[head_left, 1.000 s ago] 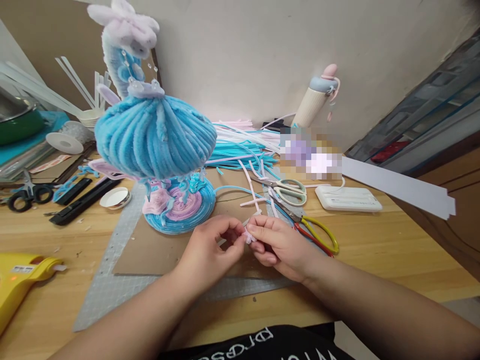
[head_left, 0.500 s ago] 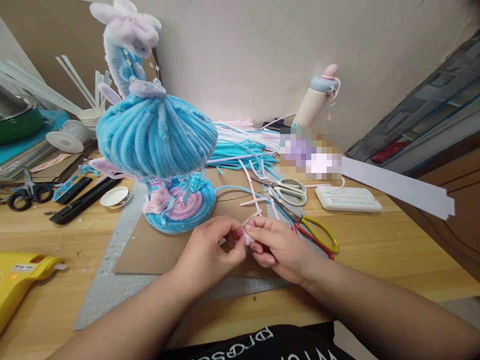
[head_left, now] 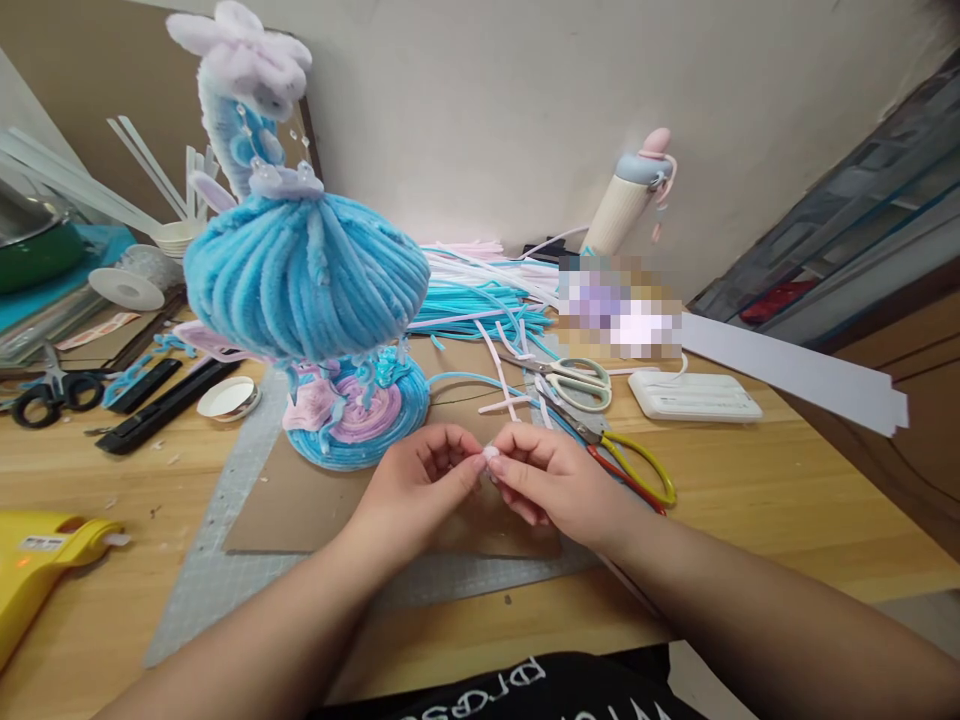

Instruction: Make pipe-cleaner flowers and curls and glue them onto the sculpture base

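A small pale pink, fuzzy piece (head_left: 491, 453), probably bent pipe cleaner, is pinched between my two hands over the cardboard sheet. My left hand (head_left: 420, 480) grips it from one side with thumb and forefinger. From the other side my right hand (head_left: 562, 485) holds it, its lower fingers curled beneath. A thin pale strand (head_left: 628, 588) shows below my right wrist; whether it joins the piece is hidden. Beyond my left hand stands a lamp-like blue and pink pipe-cleaner model (head_left: 307, 275) on a round coiled base (head_left: 409, 420).
Under my hands lie cardboard (head_left: 285, 510) and a grey cutting mat (head_left: 187, 590). Red-and-yellow-handled scissors (head_left: 637, 465) and pale-handled scissors (head_left: 577, 380) lie right of centre. Loose pipe cleaners (head_left: 480, 300) are heaped behind. A yellow glue gun (head_left: 52, 560) is at left, a white power bank (head_left: 694, 395) at right.
My left fingers have shifted up and closed on the small piece, and my right fingers have changed their grip. A white strip end near my fingertips no longer shows. The view has shifted slightly.
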